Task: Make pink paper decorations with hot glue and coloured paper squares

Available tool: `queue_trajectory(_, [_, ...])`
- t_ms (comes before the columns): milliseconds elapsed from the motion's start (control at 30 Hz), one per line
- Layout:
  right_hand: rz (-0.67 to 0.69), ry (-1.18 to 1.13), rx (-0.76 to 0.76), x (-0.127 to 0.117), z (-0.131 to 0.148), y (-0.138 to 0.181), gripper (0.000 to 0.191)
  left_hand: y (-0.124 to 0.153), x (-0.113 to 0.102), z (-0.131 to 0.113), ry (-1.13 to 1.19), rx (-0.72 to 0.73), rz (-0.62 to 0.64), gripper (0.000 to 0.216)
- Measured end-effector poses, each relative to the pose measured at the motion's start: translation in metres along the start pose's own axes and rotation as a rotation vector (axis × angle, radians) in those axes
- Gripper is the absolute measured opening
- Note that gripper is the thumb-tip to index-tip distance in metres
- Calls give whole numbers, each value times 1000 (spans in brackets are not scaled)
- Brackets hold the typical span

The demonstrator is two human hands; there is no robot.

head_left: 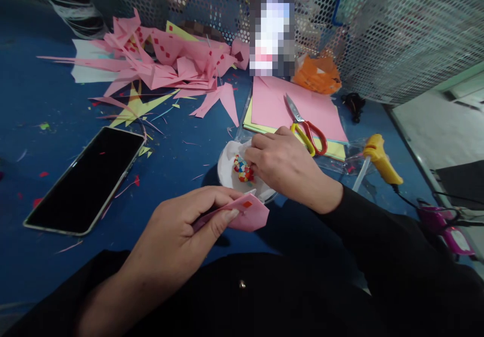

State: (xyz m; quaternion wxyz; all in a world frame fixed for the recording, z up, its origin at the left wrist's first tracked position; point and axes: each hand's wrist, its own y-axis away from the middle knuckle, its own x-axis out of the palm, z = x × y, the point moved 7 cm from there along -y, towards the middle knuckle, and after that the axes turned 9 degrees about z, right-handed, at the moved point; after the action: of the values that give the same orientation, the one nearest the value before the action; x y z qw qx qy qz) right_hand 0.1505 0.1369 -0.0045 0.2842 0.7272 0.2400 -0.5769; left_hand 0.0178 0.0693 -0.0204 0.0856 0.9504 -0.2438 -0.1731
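A folded piece of pink paper (254, 216) with a small red-orange square on it is pinched in my left hand (189, 221), thumb on top. Just beyond it stands a white-lined bowl (227, 168) holding a heap of tiny coloured paper bits (244, 168) in red, yellow and blue. My right hand (282, 158) is over the bowl's right side, fingers bent together and pointing down into it. Its fingertips are partly hidden, so whatever they pinch does not show.
Scissors (302, 123) lie on stacked pink and yellow sheets (272, 100). A yellow glue gun (381, 160) with a cord is at right. Pink paper scraps (177, 65) are heaped at back left, near a phone (91, 176). A perforated metal panel (363, 35) borders the blue table's back.
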Motion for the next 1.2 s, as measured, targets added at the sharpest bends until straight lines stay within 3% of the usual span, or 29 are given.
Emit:
queue_trajectory(133, [34, -54, 17, -3, -3, 1, 17, 0, 0, 0, 7, -13, -7, 24])
queue_trajectory(233, [-46, -122, 40, -12, -7, 5, 20, 0, 0, 1, 14, -26, -3, 27])
queue_trajectory(367, [-355, -154, 58, -35, -8, 27, 24, 1, 0, 2, 45, -50, 8, 31])
queue_trajectory(467, [-615, -76, 43, -52, 0, 56, 16, 2, 0, 4, 81, -104, 15, 35])
queue_trajectory(633, [-849, 96, -86, -54, 23, 95, 14, 4, 0, 3, 132, -148, -30, 39])
queue_trajectory(833, [-831, 59, -50, -42, 31, 105, 20, 6, -5, 2, 181, -150, -142, 35])
queue_trajectory(1033, [-812, 70, 14, -43, 31, 110, 15, 3, -8, 2, 160, -83, -171, 31])
queue_trajectory(1200, [-782, -231, 50, -42, 24, 106, 19, 6, -5, -1, 146, -104, -213, 31])
